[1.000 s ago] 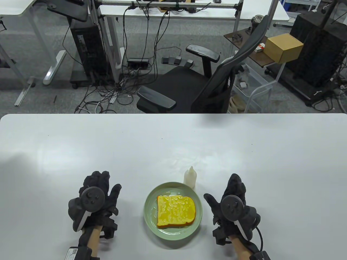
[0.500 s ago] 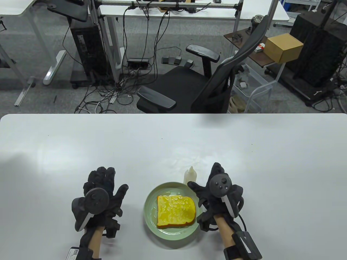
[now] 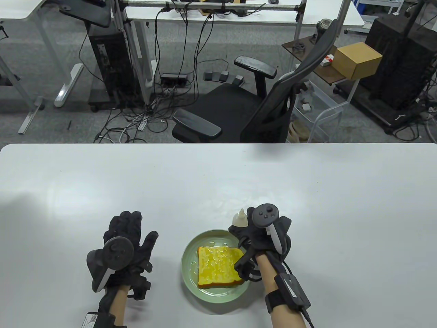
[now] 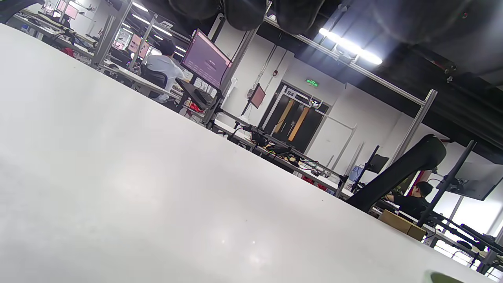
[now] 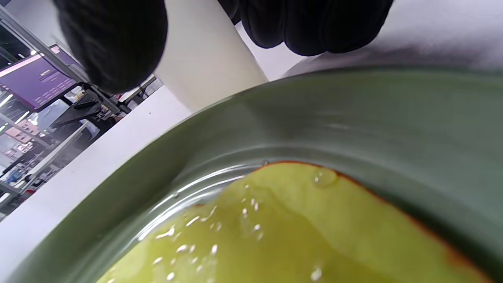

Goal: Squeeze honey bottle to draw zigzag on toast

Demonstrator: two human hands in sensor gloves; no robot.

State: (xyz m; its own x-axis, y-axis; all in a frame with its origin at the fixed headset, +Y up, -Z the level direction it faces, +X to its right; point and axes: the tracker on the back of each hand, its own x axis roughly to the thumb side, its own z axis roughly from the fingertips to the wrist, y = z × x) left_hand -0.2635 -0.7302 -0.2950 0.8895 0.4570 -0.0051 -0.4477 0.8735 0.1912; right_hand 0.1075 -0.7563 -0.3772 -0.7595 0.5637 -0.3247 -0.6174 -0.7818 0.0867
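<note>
Right hand [image 3: 259, 235] wraps the upright honey bottle [image 3: 239, 219] just beyond the plate [image 3: 191, 270] w/ toast [image 3: 218, 266]; left hand [image 3: 126, 246] rests open, flat on worktop [image 3: 102, 184]; grip mid-body firmly before lifting.

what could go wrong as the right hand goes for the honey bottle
The right hand reaches across the green plate's far rim; its wrist could catch the rim or drag over the glossy toast. The honey bottle stands upright beside the plate, and an off-centre grip might tip it.
</note>
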